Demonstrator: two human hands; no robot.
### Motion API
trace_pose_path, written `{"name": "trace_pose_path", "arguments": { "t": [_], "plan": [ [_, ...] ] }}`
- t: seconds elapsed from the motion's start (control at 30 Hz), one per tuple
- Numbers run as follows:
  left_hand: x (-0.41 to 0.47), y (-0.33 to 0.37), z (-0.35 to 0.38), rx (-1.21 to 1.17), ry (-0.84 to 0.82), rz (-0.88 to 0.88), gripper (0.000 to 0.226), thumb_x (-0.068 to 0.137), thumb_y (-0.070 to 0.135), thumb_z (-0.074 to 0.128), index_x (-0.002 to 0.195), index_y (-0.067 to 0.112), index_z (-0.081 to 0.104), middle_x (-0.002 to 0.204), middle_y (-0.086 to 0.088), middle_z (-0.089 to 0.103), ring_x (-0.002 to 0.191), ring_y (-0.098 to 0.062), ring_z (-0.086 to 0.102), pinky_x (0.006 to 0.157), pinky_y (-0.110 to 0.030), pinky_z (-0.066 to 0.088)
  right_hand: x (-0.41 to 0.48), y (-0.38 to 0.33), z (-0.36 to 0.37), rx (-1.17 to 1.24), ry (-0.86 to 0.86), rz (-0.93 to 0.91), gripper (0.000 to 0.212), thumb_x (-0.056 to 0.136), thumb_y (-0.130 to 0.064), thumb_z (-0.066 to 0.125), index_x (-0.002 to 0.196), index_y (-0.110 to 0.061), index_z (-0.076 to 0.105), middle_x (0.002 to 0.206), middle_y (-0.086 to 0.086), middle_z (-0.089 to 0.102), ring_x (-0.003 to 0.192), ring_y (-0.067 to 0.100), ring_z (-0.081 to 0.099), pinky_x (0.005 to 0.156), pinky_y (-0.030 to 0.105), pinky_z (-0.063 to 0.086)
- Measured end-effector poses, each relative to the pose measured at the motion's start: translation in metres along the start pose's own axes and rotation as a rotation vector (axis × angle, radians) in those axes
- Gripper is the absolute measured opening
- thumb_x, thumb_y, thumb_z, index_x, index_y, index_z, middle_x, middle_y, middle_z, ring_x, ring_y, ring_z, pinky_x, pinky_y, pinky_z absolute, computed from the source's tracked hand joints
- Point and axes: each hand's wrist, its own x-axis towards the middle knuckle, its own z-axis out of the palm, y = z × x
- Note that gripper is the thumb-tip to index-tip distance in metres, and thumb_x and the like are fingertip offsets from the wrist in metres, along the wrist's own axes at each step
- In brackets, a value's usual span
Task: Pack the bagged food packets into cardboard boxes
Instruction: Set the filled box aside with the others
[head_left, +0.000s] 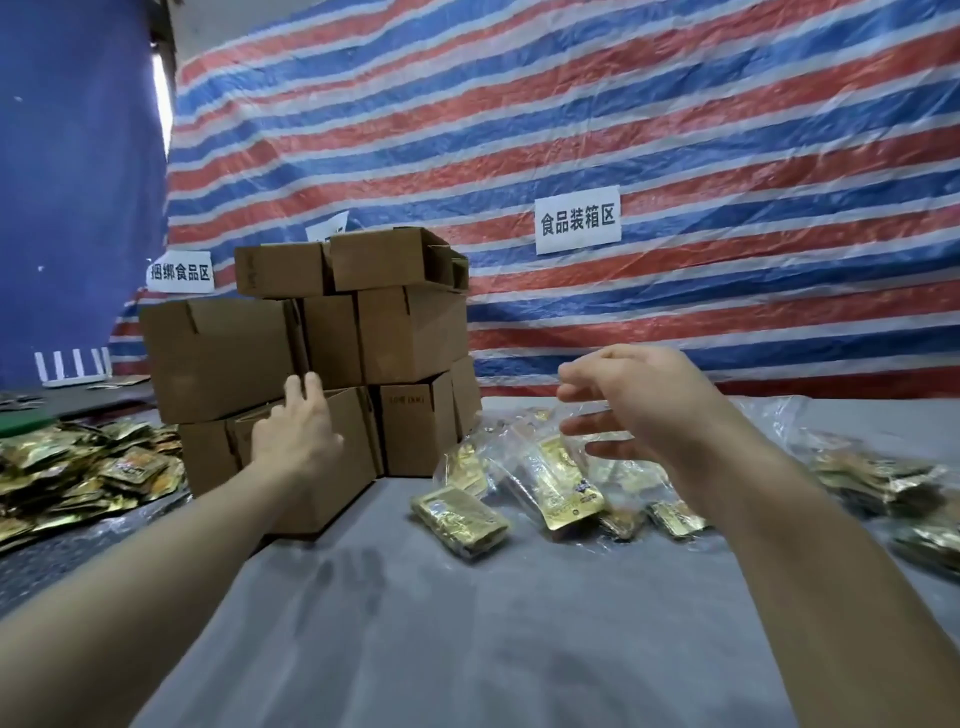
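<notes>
Fingers (304, 387) of the left hand (296, 439) lie straight on the front cardboard box (353, 447), probably to claim it; right hand (639, 400) hovers spread over bagged packets (563, 483).

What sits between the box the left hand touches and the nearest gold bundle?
Nothing but bare grey cloth separates the box from the bundle, seen in the head view.

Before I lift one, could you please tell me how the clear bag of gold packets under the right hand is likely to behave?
The clear bag looks floppy: its film is crumpled and slack. The gold packets inside lie loose, so they would probably slump to the bottom. Its glossy film may slip in the right hand.
</notes>
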Motion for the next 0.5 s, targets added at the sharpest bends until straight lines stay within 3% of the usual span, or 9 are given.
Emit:
{"name": "trace_pose_path", "arguments": {
  "t": [0.07,0.17,0.3,0.4,0.5],
  "plan": [
    [0.010,-0.012,0.003,-0.033,-0.083,-0.076,0.087,0.095,0.040,0.067,0.156,0.008,0.016,0.159,-0.014,0.030,0.131,-0.039,0.052,0.096,-0.048,0.047,-0.001,-0.001,-0.004,0.002,-0.012,-0.011,0.014,0.095,-0.027,0.063,0.095,-0.015,0.071,0.098,-0.001,0.072,0.082,0.019,0.074,0.080,0.040,0.059],
    [0.013,-0.024,0.011,-0.079,-0.124,-0.158,0.075,0.093,0.047,0.068,0.146,0.006,0.033,0.147,-0.014,0.047,0.129,-0.038,0.054,0.095,-0.048,0.047,-0.001,0.000,-0.007,0.000,-0.016,-0.010,0.015,0.095,-0.027,0.063,0.094,-0.014,0.070,0.097,0.000,0.073,0.079,0.018,0.075,0.079,0.039,0.057],
    [-0.004,-0.018,0.016,-0.046,0.062,-0.045,0.035,0.093,0.035,0.068,0.112,0.010,0.052,0.120,-0.014,0.064,0.107,-0.038,0.065,0.080,-0.043,0.045,0.000,0.001,-0.006,-0.037,-0.009,-0.022,0.022,0.095,-0.029,0.063,0.100,-0.009,0.070,0.097,0.003,0.074,0.070,0.012,0.072,0.076,0.036,0.058],
    [-0.025,-0.013,0.016,0.084,0.164,0.100,0.022,0.092,0.028,0.067,0.107,0.013,0.063,0.111,-0.010,0.069,0.102,-0.034,0.066,0.089,-0.044,0.044,-0.002,-0.002,0.002,-0.063,-0.031,-0.048,0.018,0.093,-0.032,0.064,0.093,-0.015,0.071,0.094,0.001,0.075,0.071,0.011,0.072,0.071,0.033,0.056],
    [-0.051,-0.004,0.008,0.044,0.206,0.161,0.016,0.091,0.025,0.066,0.103,0.015,0.068,0.105,-0.008,0.070,0.098,-0.032,0.065,0.090,-0.045,0.040,-0.005,-0.003,0.012,-0.120,-0.053,-0.059,0.016,0.092,-0.034,0.065,0.088,-0.020,0.071,0.090,0.001,0.075,0.082,0.017,0.073,0.079,0.037,0.056]
  ]
}}
